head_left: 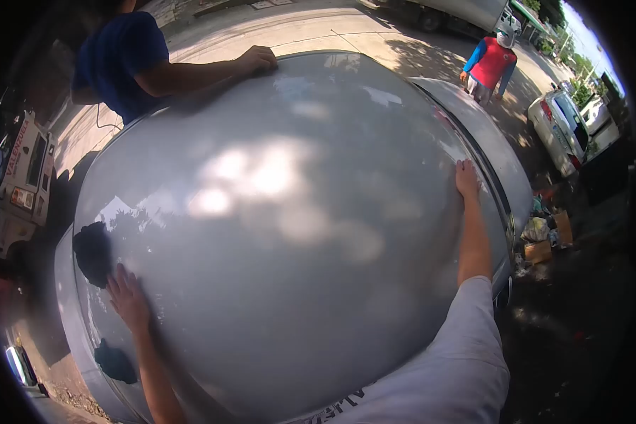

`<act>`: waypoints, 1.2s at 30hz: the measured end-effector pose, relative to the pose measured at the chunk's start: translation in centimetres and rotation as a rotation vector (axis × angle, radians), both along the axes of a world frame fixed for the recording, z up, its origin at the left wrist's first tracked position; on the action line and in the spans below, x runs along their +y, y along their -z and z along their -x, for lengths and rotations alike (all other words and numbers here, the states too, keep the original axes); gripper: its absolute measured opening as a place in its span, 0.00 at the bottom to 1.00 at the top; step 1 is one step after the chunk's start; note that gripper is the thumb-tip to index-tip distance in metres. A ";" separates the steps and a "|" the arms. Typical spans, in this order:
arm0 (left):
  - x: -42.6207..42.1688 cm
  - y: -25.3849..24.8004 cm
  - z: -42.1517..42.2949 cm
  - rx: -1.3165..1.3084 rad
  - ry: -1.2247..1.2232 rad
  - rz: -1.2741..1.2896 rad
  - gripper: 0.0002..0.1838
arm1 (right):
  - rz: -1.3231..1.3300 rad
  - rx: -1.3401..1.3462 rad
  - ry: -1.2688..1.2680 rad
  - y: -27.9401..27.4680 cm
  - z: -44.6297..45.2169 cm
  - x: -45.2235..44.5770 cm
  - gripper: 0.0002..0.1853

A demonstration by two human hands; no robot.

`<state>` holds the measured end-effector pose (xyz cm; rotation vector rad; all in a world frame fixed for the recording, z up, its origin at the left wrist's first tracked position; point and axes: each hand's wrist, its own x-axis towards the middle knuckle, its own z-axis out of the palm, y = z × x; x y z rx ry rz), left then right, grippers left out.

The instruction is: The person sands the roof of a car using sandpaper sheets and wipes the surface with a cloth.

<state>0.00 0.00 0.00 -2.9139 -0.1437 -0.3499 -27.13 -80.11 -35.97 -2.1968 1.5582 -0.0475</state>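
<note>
A broad grey car roof point(290, 283) fills the middle of the view. My left hand point(128, 298) lies on its left part with fingers spread and nothing visible in them. Just beyond those fingertips is a dark crumpled cloth point(93, 253). A second dark green cloth point(115, 362) lies nearer to me, left of my forearm. On the far right of the roof, near the windshield edge, my right hand point(466, 179) rests with its fingers stretched out flat. No object shows under it.
Across the roof, a person in a dark blue shirt point(138, 63) rests a hand point(258, 60) on its far edge. Another person in a red vest point(493, 65) stands beyond the hood. A white vehicle point(21, 184), a silver car point(562, 131) and a litter pile point(540, 237) surround the car.
</note>
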 end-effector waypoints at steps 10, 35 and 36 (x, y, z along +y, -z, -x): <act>-7.5 10.3 6.2 -0.045 0.052 0.310 0.30 | 0.183 0.121 -0.215 -15.0 2.9 6.7 0.36; 10.7 2.8 11.5 -0.535 0.043 0.944 0.25 | 0.336 -0.293 -1.222 -25.8 -1.2 50.6 0.35; 10.6 2.7 11.5 -0.560 0.087 0.942 0.23 | 0.380 -0.367 -1.478 -27.7 -1.0 55.9 0.36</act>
